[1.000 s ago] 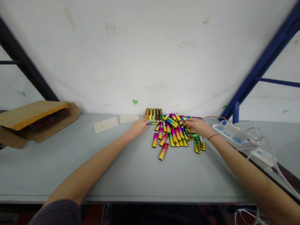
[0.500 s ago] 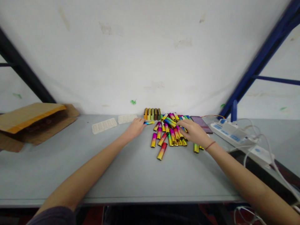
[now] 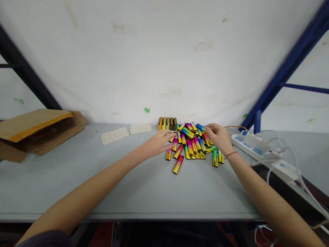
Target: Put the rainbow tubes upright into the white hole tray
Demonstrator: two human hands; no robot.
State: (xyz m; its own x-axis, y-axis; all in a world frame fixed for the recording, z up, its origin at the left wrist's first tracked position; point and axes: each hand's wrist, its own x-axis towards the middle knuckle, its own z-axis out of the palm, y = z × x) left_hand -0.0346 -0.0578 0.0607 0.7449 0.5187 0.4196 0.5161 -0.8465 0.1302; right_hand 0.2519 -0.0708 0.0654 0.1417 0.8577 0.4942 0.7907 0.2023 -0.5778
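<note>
A pile of several rainbow-coloured lighters [image 3: 191, 145] lies on the grey table [image 3: 144, 185], just right of centre. My left hand [image 3: 157, 143] reaches in from the left with fingers stretched out. Its tips rest on the lighters at the pile's left edge. My right hand [image 3: 219, 137] sits over the pile's far right side. Its fingers curl down and pinch a lighter [image 3: 207, 131] at the back of the pile. One red-and-gold lighter [image 3: 178, 165] lies apart at the front.
A row of upright lighters [image 3: 168, 123] stands against the white wall behind the pile. Two white trays [image 3: 114, 135] [image 3: 140, 128] lie to the left, and an open cardboard box [image 3: 38, 132] farther left. White power strips [image 3: 253, 145] with cables lie at the right by a blue post [image 3: 282, 72].
My left hand has moved right from beside the upright row onto the pile's left edge. My right hand has drawn back from the pile's middle to its far right side.
</note>
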